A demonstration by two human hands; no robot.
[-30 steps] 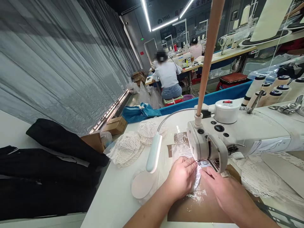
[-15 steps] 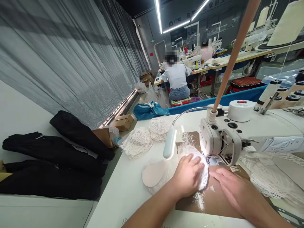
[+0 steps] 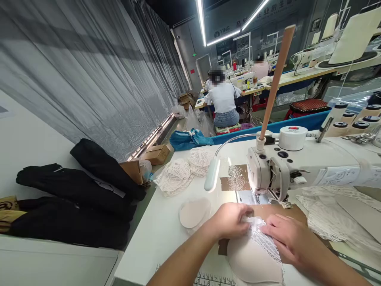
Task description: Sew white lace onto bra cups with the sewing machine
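A beige padded cup with white lace along its edge (image 3: 253,258) lies in front of the sewing machine (image 3: 268,169). My left hand (image 3: 232,220) pinches the lace at the cup's upper left. On the right side of the lace, my right hand (image 3: 284,236) grips the edge with thumb and fingers. Both hands are near each other, a little short of the machine's needle area. The brown sheet (image 3: 263,210) on the table is partly under the hands and cup.
Stacked lace cups (image 3: 175,174) sit at the table's back left, and a beige pad (image 3: 193,214) lies left of my left hand. A small lamp (image 3: 212,174) hangs over the table. More lace pieces (image 3: 327,214) are at right. A seated person (image 3: 223,99) works beyond.
The lace piece has come away from the needle area toward me, and its beige side now shows. Both hands have moved nearer, and my right hand has taken hold of the lace. The view has shifted slightly.
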